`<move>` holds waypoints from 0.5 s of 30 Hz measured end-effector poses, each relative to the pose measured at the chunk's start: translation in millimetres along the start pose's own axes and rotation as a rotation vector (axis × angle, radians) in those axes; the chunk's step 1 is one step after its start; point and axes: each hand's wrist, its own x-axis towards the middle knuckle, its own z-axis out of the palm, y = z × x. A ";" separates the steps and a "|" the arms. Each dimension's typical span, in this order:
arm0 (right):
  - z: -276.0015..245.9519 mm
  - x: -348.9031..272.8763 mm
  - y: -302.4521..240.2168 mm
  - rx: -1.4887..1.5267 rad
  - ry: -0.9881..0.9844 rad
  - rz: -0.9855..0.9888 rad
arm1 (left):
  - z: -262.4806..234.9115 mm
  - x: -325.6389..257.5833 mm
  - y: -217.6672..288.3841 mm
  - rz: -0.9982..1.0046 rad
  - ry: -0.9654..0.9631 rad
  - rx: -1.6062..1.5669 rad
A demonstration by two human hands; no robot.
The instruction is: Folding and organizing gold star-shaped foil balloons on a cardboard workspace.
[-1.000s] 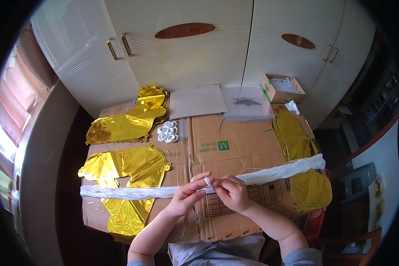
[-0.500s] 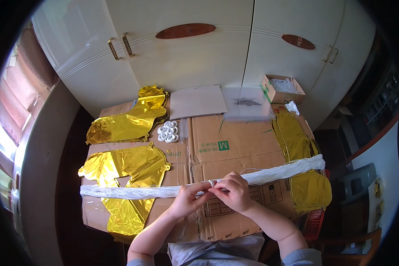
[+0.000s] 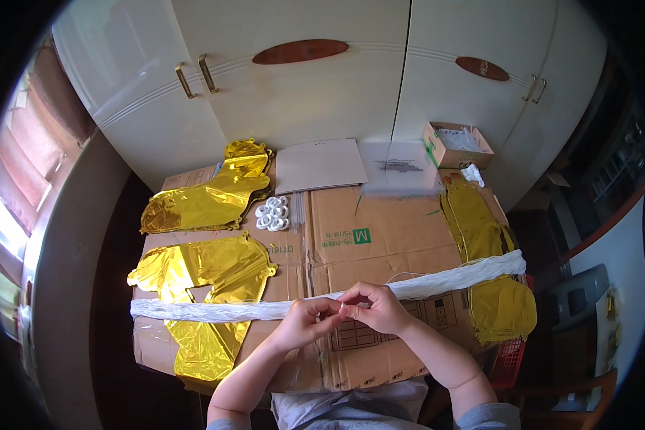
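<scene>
My left hand (image 3: pixel 299 326) and my right hand (image 3: pixel 381 309) meet over the near middle of the cardboard, fingertips pinched together. Between them shows a small white piece (image 3: pixel 342 307), mostly covered by the fingers; it looks like string or a little coil of it. Just beyond both hands, a long bundle of white string (image 3: pixel 222 310) lies across the cardboard from left to right. Its left part rests on a flat gold foil balloon (image 3: pixel 229 266), its right end on a stack of gold foil balloons (image 3: pixel 505 309). Farther off sits a cluster of small white string coils (image 3: pixel 271 213).
Flattened cardboard (image 3: pixel 401 247) covers the table. More gold foil balloons (image 3: pixel 201 204) lie far left. Toward the back are a grey-brown board (image 3: pixel 319 165), a clear plastic bag (image 3: pixel 401 161) and a small open box (image 3: pixel 466 154) of clear pieces. White cabinets (image 3: pixel 301 100) stand behind.
Both hands stay in nearly the same place while their fingers shift. The white loop seen at the left fingertips has become a small bit pinched between the hands.
</scene>
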 end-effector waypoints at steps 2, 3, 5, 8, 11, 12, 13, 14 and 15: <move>-2.2 -1.4 4.6 0.049 -0.018 0.012 | -0.4 0.3 0.7 0.009 -0.042 0.010; -1.5 -1.0 3.7 0.081 -0.038 0.022 | -1.0 -0.9 0.7 -0.001 -0.061 -0.101; 0.0 0.0 3.1 0.141 -0.080 0.051 | -1.3 -3.8 -1.1 -0.020 -0.100 -0.324; 1.3 -0.4 5.6 0.152 -0.123 0.079 | -1.8 -3.0 -10.2 -0.051 -0.142 -0.395; -1.0 -1.0 14.8 0.096 -0.126 0.065 | 0.3 0.1 -2.5 -0.041 -0.143 -0.533; -0.4 -0.2 15.9 0.124 -0.131 0.070 | 0.2 0.2 -3.3 -0.009 -0.151 -0.508; 0.3 0.1 15.8 0.152 -0.136 0.075 | -0.3 0.6 -6.3 0.023 -0.160 -0.483; 0.8 0.1 14.6 0.182 -0.126 0.078 | -0.8 1.1 -9.2 0.055 -0.168 -0.458; 0.9 0.8 13.1 0.212 -0.117 0.079 | -1.8 2.0 -10.8 0.054 -0.160 -0.449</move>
